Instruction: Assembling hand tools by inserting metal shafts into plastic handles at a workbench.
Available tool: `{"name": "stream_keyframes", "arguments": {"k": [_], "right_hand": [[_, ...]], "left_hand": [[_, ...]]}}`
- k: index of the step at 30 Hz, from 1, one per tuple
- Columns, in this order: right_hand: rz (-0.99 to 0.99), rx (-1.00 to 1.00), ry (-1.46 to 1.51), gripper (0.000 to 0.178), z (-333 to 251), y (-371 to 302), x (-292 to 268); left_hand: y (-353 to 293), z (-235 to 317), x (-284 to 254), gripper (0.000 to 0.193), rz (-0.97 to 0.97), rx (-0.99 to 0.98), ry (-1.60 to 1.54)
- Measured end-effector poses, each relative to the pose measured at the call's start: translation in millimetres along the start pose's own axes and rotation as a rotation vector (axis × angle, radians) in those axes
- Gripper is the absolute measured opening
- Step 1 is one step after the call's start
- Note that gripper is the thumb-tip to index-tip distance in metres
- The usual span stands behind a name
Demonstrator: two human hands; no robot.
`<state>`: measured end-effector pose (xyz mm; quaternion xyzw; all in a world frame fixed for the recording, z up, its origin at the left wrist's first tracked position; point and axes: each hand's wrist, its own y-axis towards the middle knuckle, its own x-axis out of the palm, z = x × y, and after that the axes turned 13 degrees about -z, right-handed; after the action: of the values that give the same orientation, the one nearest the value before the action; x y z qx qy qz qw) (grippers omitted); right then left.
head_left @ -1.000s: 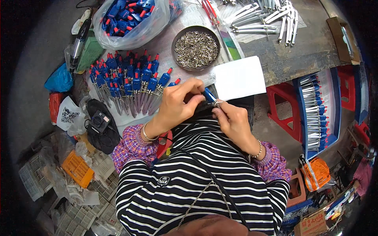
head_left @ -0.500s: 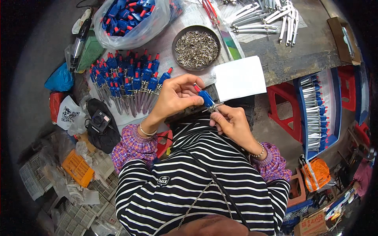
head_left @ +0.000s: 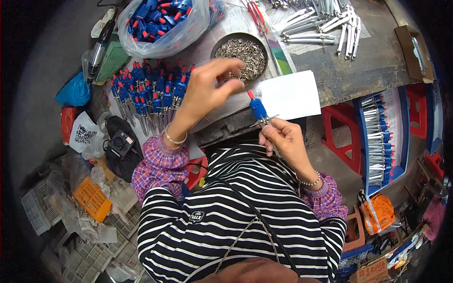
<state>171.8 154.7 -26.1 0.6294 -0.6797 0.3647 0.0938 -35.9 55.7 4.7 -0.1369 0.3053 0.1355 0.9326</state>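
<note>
My right hand [head_left: 285, 139] pinches the metal end of a blue part with a red tip [head_left: 257, 108], held upright, red tip pointing away from me. Thin metal pins stick out sideways where the blue body meets the metal. At the near rim of a dark round bowl [head_left: 264, 70] full of small metal pins [head_left: 243, 53], my left hand [head_left: 207, 89] hovers with thumb and fingers apart, nothing visible between them. Left of that hand, many similar blue parts with red tips and metal shanks [head_left: 153, 96] lie fanned out in rows on the table.
A clear plastic bag [head_left: 163, 47] of blue and red pieces stands behind the rows. White paper [head_left: 290, 94] lies right of the bowl, with a red-handled tool [head_left: 257, 18] and silver metal strips [head_left: 316, 33] beyond. On the right, a blue tray [head_left: 400, 141] holds finished-looking parts beside red stools [head_left: 343, 134].
My left hand has let go of the blue part and moved away from me toward the bowl, its fingers spreading. My right hand keeps the part, now more upright.
</note>
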Motion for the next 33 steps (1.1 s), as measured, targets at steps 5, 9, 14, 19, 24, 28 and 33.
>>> {"name": "stream_keyframes", "arguments": {"k": [5,9,14,19,24,28,33], "right_hand": [[0.024,0.023,-0.030,0.019,0,0,-2],[0.021,0.017,-0.025,0.018,3,0,-4],[0.023,0.023,-0.010,0.017,4,0,-5],[0.022,0.037,0.003,0.017,2,0,-3],[0.020,0.041,0.017,0.019,3,0,-2],[0.008,0.025,0.011,0.019,5,0,-3],[0.012,0.015,0.012,0.019,6,0,-3]], "left_hand": [[19,-21,10,0.028,0.161,0.151,0.361],[23,-29,7,0.017,0.167,0.140,0.344],[22,-24,1,0.009,0.189,0.101,0.160],[16,-24,-4,0.014,0.203,0.057,0.118],[15,-22,-4,0.015,0.231,0.053,0.094],[15,-22,-6,0.016,0.230,0.060,0.021],[12,-19,-9,0.015,0.238,0.041,0.031]]}}
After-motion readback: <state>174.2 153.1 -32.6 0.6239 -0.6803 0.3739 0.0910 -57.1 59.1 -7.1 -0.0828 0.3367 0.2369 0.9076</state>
